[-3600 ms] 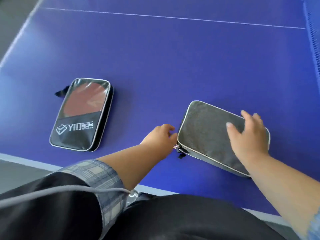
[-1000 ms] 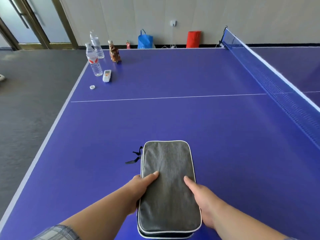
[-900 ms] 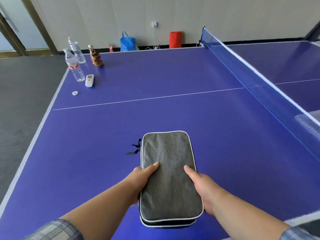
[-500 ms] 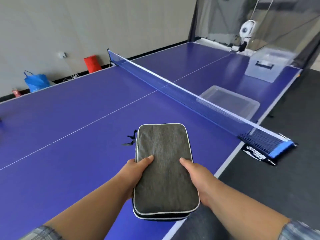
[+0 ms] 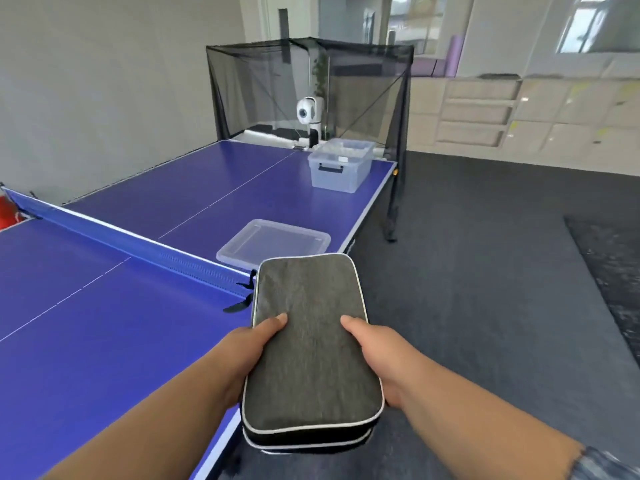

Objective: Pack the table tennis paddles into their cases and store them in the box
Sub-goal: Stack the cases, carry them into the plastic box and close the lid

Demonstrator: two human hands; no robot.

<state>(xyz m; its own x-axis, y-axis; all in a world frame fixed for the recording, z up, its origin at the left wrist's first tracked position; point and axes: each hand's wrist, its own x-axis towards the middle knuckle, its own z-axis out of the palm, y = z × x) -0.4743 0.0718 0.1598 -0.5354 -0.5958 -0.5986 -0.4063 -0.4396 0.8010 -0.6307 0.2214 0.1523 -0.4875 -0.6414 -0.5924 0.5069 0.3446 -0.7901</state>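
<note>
Where no label shows, hands (image 5: 315, 358) round case (image 5: 311, 341).

The scene is lit evenly by soft daylight, which is admitted through windows (image 5: 585, 26) at the upper right, where the panes are blown out to near white. A pale sheen is cast on the far half of the blue desk (image 5: 214, 188). Only faint, diffuse shadows are seen under the clear box (image 5: 341, 164). Straight lines are bowed toward the frame edges by the wide-angle lens. The cabinets (image 5: 485, 112) at the right are smeared by motion blur, and fine detail is softened throughout.
</note>
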